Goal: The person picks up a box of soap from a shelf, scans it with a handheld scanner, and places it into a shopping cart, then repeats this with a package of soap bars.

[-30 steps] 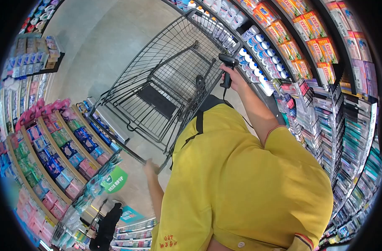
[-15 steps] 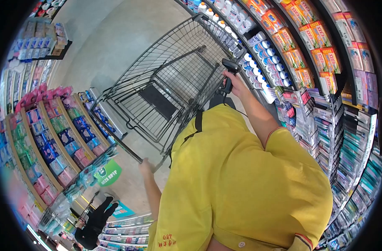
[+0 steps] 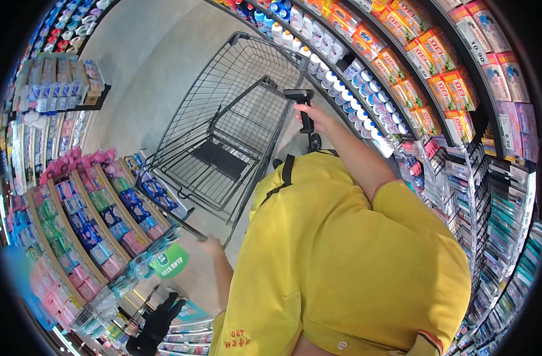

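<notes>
Cart: one; it stretched lengthwise ahead, its near end at the left hand.
Left hand: curled onto the cart's near end.
Scanner: one, just right of the cart, its long grip running down from its head.
Right hand: wrapped round the scanner, nearer it.
Other person: one, back past the cart's near end.
</notes>
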Demonstrator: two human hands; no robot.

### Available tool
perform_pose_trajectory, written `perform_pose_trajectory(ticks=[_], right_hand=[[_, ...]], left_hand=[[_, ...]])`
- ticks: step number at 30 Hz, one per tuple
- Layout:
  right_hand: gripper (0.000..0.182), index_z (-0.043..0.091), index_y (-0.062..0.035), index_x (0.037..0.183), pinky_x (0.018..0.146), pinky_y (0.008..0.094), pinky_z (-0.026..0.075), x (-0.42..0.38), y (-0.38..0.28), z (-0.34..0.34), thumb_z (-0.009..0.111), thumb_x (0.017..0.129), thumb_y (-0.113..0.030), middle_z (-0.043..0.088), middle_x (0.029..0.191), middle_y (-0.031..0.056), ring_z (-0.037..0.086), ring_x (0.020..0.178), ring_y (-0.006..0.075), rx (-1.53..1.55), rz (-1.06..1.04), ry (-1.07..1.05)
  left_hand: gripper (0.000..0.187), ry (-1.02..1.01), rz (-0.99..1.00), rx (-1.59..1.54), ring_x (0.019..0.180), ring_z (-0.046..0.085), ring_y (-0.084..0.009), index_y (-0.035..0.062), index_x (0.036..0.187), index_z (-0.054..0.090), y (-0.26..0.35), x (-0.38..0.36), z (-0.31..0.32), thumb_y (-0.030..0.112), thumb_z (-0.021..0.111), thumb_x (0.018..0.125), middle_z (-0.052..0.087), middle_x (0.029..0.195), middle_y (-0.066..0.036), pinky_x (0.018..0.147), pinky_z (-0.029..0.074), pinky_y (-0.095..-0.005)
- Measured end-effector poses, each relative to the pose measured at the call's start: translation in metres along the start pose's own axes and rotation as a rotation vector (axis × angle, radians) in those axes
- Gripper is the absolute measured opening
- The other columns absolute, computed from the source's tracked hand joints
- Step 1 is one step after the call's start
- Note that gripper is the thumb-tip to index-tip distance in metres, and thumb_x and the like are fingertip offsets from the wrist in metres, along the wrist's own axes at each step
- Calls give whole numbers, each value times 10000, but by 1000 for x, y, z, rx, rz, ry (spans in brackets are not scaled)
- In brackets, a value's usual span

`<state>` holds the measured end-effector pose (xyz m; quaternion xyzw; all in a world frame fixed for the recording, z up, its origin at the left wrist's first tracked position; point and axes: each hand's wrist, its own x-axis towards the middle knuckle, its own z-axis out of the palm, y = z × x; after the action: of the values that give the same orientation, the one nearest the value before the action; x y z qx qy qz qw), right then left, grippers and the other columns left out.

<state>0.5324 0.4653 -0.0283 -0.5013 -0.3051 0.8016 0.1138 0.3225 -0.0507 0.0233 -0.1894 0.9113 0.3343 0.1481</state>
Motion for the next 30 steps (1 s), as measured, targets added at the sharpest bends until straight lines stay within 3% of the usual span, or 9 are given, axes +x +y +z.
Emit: perform_pose_trajectory(ticks=[5, 11, 17, 19, 21, 23, 25, 28, 30], right_hand=[[317, 516, -92, 1013, 602, 292, 508, 8, -3, -42, 684, 794, -248, 586, 800, 36, 580, 690, 140, 91, -34, 55], [227, 529, -61, 983, 583, 298, 512, 1, 17, -105, 621, 839, -211, 616, 813, 78, 585, 665, 152, 197, 61, 44], [160, 520, -74, 906, 495, 274, 453, -14, 20, -125, 584, 836, -203, 585, 740, 64, 530, 566, 131, 158, 49, 207], [148, 529, -50, 853, 460, 270, 439, -3, 26, -128, 589, 806, -177, 570, 681, 64, 529, 530, 128, -51, 1, 111], [150, 527, -40, 843, 448, 277, 437, -6, 19, -111, 590, 796, -168, 563, 659, 61, 521, 499, 128, -125, -8, 179], [203, 542, -42, 862, 461, 256, 415, 9, 28, -113, 627, 791, -213, 588, 666, 48, 523, 521, 115, -309, 12, 157], [220, 560, -28, 874, 465, 260, 421, 10, 35, -107, 640, 776, -208, 586, 645, 53, 524, 508, 122, -378, 115, 121], [220, 569, -16, 868, 473, 262, 430, 4, 37, -103, 648, 769, -196, 592, 659, 58, 533, 515, 130, -429, 187, 130], [242, 550, -4, 894, 482, 267, 442, -4, 29, -100, 654, 769, -184, 592, 673, 70, 540, 526, 134, -424, 229, 95]], left_hand=[[481, 369, 652, 418, 725, 629, -364, -42, 1195, 332, 3, 3, 20, 35, 547, 771, 598, 892, -240, 653, 506, -444], [503, 186, 306, 739, 889, 578, -470, -53, 1203, 292, 71, -31, 10, 101, 549, 799, 569, 980, -325, 760, 470, -485], [573, 73, 313, 911, 859, 576, -488, -90, 1180, 211, 52, 53, 9, 137, 557, 784, 567, 964, -336, 771, 459, -509], [782, -50, 331, 1017, 897, 592, -463, -121, 1261, 46, 73, 67, 4, 206, 575, 787, 552, 1010, -359, 797, 484, -461], [906, -407, -154, 1257, 1005, 582, -417, -154, 1327, 42, 160, 37, 17, 322, 597, 792, 534, 1109, -344, 863, 476, -427], [600, -523, 156, 1849, 1212, 476, -284, 26, 1215, 549, 166, 82, 23, 422, 574, 766, 518, 1260, -194, 982, 402, -382], [528, -861, 225, 2145, 1061, 593, -251, 35, 1165, 578, 239, 65, 45, 410, 547, 794, 604, 1137, -182, 889, 474, -370], [327, -829, 101, 1335, 583, 642, -254, 30, 895, 660, 246, 114, 124, 328, 535, 844, 663, 704, -132, 566, 502, -380], [353, -1411, 904, 1135, 621, 635, -254, 10, 911, 658, 254, 128, 190, 337, 544, 846, 652, 724, -150, 604, 489, -385]])
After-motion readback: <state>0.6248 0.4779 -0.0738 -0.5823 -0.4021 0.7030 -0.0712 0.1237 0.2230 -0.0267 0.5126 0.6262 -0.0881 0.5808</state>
